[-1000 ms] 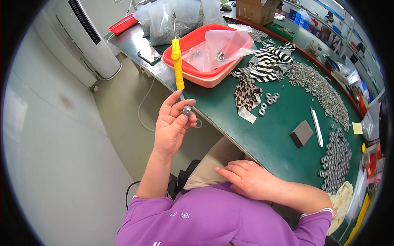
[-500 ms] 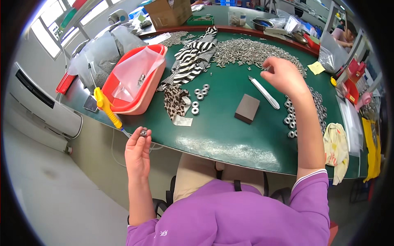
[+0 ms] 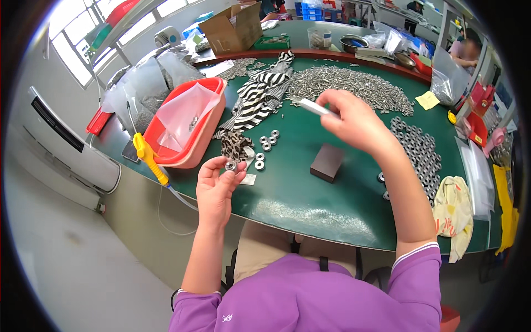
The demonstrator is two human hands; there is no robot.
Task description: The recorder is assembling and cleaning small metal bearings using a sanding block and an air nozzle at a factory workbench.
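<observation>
Between the fingertips of my left hand (image 3: 214, 191) is a small round metal ring (image 3: 231, 166) with a hole in its middle. My right hand (image 3: 354, 120) is closed round a white utility knife (image 3: 316, 107), lifted above the table, its front end pointing left. Beneath that hand lies a dark brown block (image 3: 327, 162). Several similar rings (image 3: 266, 147) sit in small groups just right of a leopard-print cloth (image 3: 235, 146), which my left fingers partly cover. A larger cluster of rings (image 3: 417, 149) spreads to the right, partly hidden by my right forearm.
A red basin (image 3: 213, 119) with a plastic bag stands at the left, beside a yellow air gun (image 3: 146, 155) with a hose. Farther back are a striped cloth (image 3: 257, 91) and a heap of small metal pins (image 3: 348, 86). A cream glove (image 3: 453, 210) hangs over the near right edge.
My right hand has picked the utility knife up off the table and moved left with it. My left hand has moved right and up, still holding the ring.
</observation>
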